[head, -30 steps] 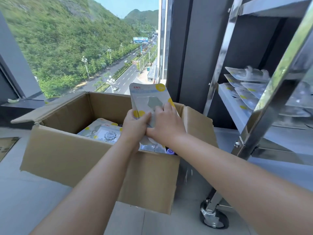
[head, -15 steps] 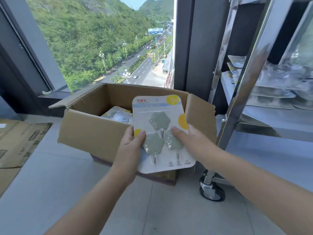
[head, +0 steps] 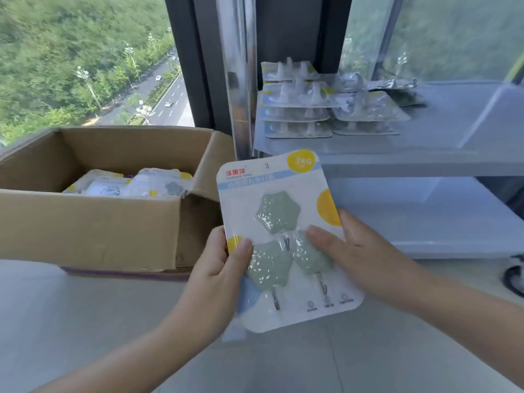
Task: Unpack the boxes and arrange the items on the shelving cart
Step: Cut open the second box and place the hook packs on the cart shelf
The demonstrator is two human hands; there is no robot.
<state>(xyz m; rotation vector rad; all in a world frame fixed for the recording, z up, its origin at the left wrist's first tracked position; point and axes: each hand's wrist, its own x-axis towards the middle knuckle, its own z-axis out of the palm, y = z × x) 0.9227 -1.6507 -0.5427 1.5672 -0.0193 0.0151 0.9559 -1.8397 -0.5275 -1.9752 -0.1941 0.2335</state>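
A white blister pack of three green star-shaped adhesive hooks (head: 280, 217) is held in both hands, in front of the cart's lower shelves. My left hand (head: 218, 276) grips its lower left edge, thumb on the front. My right hand (head: 357, 253) grips its right side, thumb on a hook. The open cardboard box (head: 90, 222) stands on the floor to the left with several more packs inside (head: 133, 185). The metal shelving cart (head: 425, 157) is on the right; stacks of similar packs (head: 326, 109) lie at the left end of its shelf.
A chrome cart post (head: 241, 80) rises between the box and the shelf. A lower cart shelf (head: 442, 219) sits under the stacked one, with a caster wheel (head: 514, 276) at the far right. A large window behind looks down on a road and trees. Grey floor lies below my arms.
The pack was lifted out of the box and carried right toward the cart. Both hands kept hold of it, and the view swung right and came closer to the shelf.
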